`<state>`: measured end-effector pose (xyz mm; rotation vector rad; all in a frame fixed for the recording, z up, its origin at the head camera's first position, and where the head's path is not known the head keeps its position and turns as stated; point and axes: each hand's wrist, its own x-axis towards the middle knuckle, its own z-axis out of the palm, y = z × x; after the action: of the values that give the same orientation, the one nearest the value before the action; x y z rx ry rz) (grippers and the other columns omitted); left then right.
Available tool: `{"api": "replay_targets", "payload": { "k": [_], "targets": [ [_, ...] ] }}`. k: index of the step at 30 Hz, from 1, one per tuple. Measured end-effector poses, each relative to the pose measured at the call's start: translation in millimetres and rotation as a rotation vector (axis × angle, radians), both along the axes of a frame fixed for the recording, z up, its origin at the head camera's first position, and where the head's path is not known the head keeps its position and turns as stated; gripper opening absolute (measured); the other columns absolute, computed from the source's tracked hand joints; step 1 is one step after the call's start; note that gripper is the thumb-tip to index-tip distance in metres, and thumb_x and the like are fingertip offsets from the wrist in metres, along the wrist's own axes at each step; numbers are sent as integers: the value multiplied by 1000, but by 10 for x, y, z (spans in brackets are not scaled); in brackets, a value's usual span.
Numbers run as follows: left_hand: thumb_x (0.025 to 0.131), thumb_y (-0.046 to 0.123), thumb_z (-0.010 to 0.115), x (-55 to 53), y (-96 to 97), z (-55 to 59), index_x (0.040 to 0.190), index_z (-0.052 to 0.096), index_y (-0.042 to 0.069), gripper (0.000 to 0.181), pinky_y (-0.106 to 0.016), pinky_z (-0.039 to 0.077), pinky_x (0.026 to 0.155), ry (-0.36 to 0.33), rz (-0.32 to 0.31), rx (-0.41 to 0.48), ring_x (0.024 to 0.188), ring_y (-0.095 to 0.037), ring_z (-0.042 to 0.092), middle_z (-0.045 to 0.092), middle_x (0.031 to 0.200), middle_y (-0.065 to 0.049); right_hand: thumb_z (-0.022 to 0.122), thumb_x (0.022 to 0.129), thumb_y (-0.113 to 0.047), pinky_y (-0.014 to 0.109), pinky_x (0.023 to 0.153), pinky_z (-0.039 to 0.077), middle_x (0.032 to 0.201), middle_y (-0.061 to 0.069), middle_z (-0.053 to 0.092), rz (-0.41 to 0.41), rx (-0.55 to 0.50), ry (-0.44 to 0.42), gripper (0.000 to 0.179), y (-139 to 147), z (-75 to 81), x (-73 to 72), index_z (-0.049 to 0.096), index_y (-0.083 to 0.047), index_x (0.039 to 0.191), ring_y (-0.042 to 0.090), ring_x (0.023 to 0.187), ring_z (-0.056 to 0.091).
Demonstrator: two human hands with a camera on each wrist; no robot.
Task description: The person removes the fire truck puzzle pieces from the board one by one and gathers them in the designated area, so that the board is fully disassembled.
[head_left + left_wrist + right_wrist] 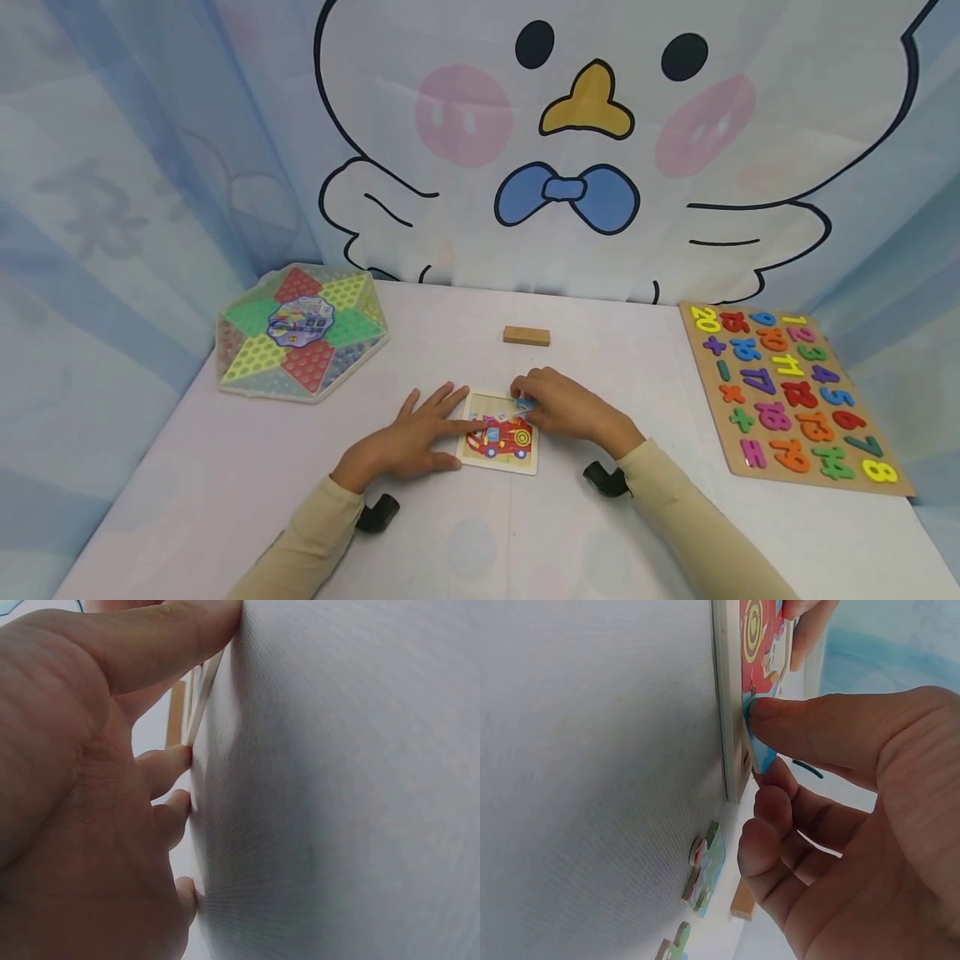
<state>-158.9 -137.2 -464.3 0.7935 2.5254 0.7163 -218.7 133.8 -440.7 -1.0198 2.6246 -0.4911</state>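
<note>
A small wooden jigsaw puzzle point(497, 460) with a red fire engine picture lies in its pale tray on the table. My left hand point(412, 437) rests beside it with fingers spread, the index finger reaching over the picture. In the left wrist view, my fingertips point(177, 806) touch the tabletop and the tray's edge. My right hand point(566, 406) pinches a blue jigsaw piece point(761, 750) between thumb and fingers at the tray's upper right corner. The piece is tilted there; whether it is seated, I cannot tell. Loose jigsaw pieces point(712, 862) lie on the table near the right hand.
A wooden block point(527, 336) lies beyond the puzzle. At the left stands a hexagonal Chinese checkers box point(300, 333); at the right lies a board of colourful numbers point(806, 400). A cartoon curtain point(480, 233) hangs behind the table.
</note>
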Motion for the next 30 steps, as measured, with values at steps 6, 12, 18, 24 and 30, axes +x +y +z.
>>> {"api": "replay_targets", "payload": {
  "k": [6,12,18,24,30],
  "targets": [
    [95,26,73,-1,8,10,150,54,26,59,-68,-4,118,-6,0,-2,157,-36,1,15,170,-14,73,91,-7,35,81,50,99,-1,61,9,-30,4,26,12,-11,-4,68,-10,116,16,90,53],
    [95,26,73,-4,7,8,150,54,27,59,-69,-4,118,-6,1,-5,157,-36,1,14,170,-14,72,92,-7,37,85,52,102,-1,61,6,-54,-10,26,12,-16,6,67,-10,117,16,92,54],
    [95,26,73,-4,4,14,151,53,27,59,-68,-4,118,1,4,-18,157,-36,1,14,170,-14,70,94,-7,37,83,53,98,-3,62,5,-65,-4,25,24,-9,10,65,-10,118,14,88,57],
    [95,26,73,4,11,32,150,54,26,58,-68,-4,118,-6,10,-14,157,-36,1,15,170,-14,70,95,-8,35,78,52,93,-3,62,-2,-55,2,24,44,-6,21,65,-11,118,14,83,56],
    [95,25,73,13,14,25,150,54,26,58,-69,-3,118,0,5,-10,157,-37,2,16,170,-15,70,95,-9,37,80,54,96,-2,64,-7,-43,11,23,37,2,44,64,-12,117,14,85,57]
  ]
}}
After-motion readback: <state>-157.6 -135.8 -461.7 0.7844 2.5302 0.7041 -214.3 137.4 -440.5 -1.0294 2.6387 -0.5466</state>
